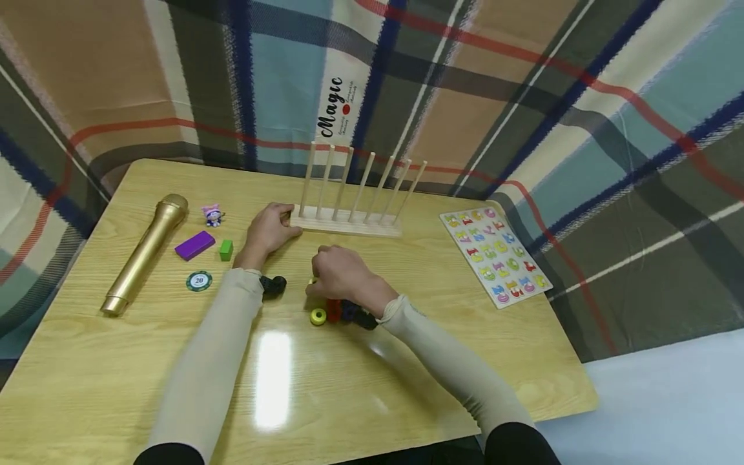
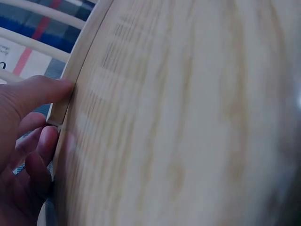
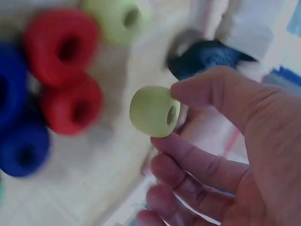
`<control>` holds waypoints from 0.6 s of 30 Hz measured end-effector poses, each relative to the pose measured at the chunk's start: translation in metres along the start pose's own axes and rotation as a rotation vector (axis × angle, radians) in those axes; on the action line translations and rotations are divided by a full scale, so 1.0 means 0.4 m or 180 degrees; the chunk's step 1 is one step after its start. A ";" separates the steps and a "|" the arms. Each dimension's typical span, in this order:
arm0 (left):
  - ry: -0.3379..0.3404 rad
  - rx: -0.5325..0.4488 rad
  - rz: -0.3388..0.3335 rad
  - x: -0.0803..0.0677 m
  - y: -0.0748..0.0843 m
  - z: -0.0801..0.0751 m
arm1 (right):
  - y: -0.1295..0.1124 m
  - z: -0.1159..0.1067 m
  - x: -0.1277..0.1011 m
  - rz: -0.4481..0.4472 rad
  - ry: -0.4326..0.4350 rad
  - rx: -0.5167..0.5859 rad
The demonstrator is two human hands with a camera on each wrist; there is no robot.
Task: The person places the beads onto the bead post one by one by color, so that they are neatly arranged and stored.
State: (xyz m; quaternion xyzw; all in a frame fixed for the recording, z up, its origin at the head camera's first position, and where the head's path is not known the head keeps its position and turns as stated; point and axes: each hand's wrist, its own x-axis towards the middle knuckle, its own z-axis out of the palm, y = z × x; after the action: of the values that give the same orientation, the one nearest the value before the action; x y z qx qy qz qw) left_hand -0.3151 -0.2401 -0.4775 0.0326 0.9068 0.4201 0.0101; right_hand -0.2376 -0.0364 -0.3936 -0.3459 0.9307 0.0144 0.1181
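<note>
Nearest, the right hand (image 3: 225,155) has its grip closed on a yellow-green bead (image 3: 154,111), pinched between thumb tip and forefinger, with the bore facing sideways toward the palm. The bead looks small, hard and light, likely painted wood, so it should be smooth and a little slippery; holding it by its rounded sides, as here, leaves the hole free. It sits right at the fingertips, lifted just above the tabletop (image 1: 325,400).

Just beneath lies the loose pile: 2 red beads (image 3: 70,75), blue beads (image 3: 21,141), another yellow bead (image 1: 318,316), and a dark bead (image 1: 273,285) apart to the left.

Farther off, the left hand (image 1: 268,230) grips the end of the wooden peg rack (image 1: 345,223), thumb pressed on the base edge, fingers curled beside it. The rack is stiff, with 7 thin upright pegs that look bare. It stands well beyond the bead and slightly right.
</note>
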 end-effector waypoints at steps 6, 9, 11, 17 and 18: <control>-0.0058 0.0014 0.0065 -0.001 0.019 0.009 | 0.061 -0.110 -0.012 0.0066 0.0338 0.1008; -0.0080 -0.0008 0.0087 -0.002 0.025 0.011 | 0.098 -0.205 -0.005 0.0098 0.0746 0.1294; -0.0076 -0.0004 0.0114 -0.002 0.027 0.013 | 0.119 -0.273 0.011 0.0118 0.1063 0.1407; -0.0029 0.0000 0.0087 -0.007 0.025 0.015 | 0.148 -0.394 0.101 0.0038 0.1637 0.1079; -0.0018 -0.0004 0.0063 -0.009 0.023 0.014 | 0.147 -0.401 0.115 0.0019 0.1607 0.1003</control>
State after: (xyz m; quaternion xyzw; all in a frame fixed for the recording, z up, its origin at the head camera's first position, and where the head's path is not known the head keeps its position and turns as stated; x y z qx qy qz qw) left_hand -0.3109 -0.2301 -0.4740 0.0427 0.9062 0.4207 0.0086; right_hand -0.3430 -0.0383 -0.2516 -0.3132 0.9224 -0.2164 -0.0650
